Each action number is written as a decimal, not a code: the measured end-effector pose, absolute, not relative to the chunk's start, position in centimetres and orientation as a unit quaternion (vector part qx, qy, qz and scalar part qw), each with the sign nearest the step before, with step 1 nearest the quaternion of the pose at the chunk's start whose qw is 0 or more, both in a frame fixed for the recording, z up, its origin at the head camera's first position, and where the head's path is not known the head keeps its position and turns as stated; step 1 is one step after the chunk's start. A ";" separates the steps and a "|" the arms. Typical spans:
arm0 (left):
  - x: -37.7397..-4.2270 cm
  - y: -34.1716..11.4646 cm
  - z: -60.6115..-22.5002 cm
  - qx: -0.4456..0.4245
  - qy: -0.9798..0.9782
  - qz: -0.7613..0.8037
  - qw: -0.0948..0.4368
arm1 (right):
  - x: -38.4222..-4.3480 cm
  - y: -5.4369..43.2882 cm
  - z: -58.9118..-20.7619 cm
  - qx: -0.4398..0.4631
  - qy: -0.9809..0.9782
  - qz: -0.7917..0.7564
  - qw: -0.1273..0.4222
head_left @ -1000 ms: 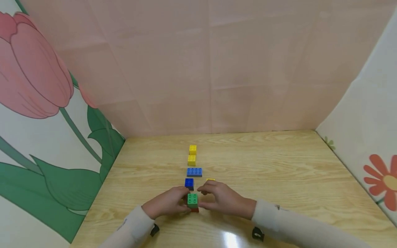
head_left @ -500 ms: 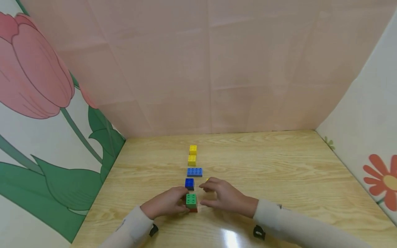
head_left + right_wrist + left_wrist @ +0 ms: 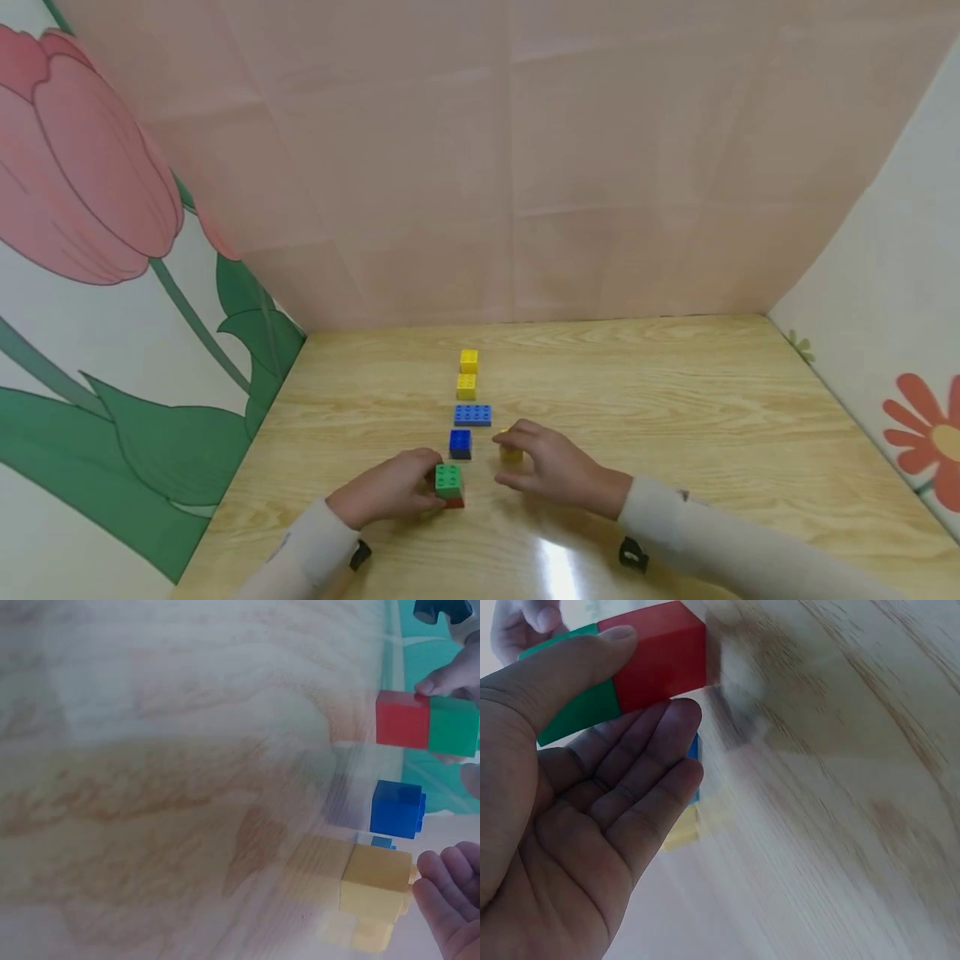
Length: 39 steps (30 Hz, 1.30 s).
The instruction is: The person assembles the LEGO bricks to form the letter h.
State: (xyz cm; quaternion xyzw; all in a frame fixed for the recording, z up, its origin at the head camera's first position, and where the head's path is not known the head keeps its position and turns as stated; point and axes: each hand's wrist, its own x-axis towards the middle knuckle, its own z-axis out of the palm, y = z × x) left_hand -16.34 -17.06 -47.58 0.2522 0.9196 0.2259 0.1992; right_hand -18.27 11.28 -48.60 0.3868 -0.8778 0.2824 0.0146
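Observation:
My left hand [image 3: 393,487] grips a two-brick stack between thumb and fingers. The stack's green brick [image 3: 448,481] sits on top of a red brick [image 3: 664,654], and its base is at or close to the tabletop. My right hand [image 3: 558,468], fingers loosely bent, hovers around a single yellow brick [image 3: 512,455]. In the right wrist view the fingertips are beside the studs of that yellow brick [image 3: 377,883]; whether they touch it I cannot tell. Just beyond the left hand stands a dark blue brick [image 3: 461,445], apart from the stack.
Farther back, in a rough line, lie a wide blue brick [image 3: 472,415] and two small yellow bricks, one nearer [image 3: 467,387] and one farther [image 3: 468,361]. The wooden table [image 3: 675,400] ends at a pink cloth backdrop [image 3: 510,208], with flower-patterned panels at both sides.
My left hand has shifted left with the green and red stack. My right hand has moved away from the stack, right and slightly forward, uncovering more of the yellow brick.

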 end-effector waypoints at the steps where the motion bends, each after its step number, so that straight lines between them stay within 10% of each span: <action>1: -16.3 -17.2 -47.6 0.250 0.921 0.225 0.197 | -18.3 11.3 -48.6 0.389 -0.877 0.282 0.019; 23: -17.0 -22.1 -48.1 0.203 0.937 0.233 0.160 | -19.5 12.9 -48.2 0.384 -0.881 0.257 0.098; 39: -17.4 -24.6 -47.4 0.167 0.943 0.233 0.165 | -20.1 12.6 -48.5 0.349 -0.900 0.257 0.048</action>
